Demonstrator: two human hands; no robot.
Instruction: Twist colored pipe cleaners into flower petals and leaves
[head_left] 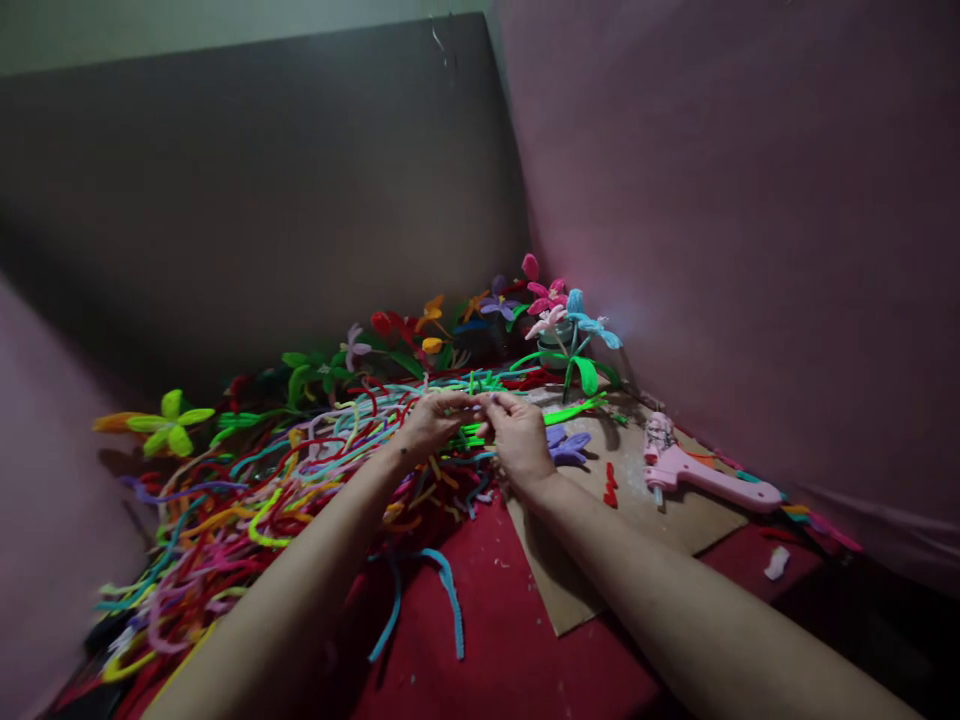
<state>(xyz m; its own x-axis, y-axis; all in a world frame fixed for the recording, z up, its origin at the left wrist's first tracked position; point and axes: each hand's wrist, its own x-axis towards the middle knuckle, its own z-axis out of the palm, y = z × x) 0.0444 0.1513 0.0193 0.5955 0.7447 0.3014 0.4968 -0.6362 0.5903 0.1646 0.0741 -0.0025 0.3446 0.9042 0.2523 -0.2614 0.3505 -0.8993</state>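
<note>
My left hand (pixel 435 422) and my right hand (pixel 517 438) meet fingertip to fingertip above the front edge of a pile of pipe cleaners (pixel 315 470). Both hands are closed in a pinch. Whatever lies between the fingertips is too small and dark to make out. Bright green pipe cleaners (pixel 466 437) show below and between the hands. A green fuzzy strip (pixel 581 408) sticks out to the right behind my right hand. Beside that hand a purple pipe-cleaner flower (pixel 568 446) rests on a piece of cardboard (pixel 559 590).
A pink glue gun (pixel 709 478) and a red twisted scrap (pixel 610 486) lie on the cardboard. Finished flowers (pixel 547 295) stand along the back, one group in a small pot (pixel 553 350). A bent blue pipe cleaner (pixel 454 595) lies on the red tabletop (pixel 495 620). Walls enclose the back and right.
</note>
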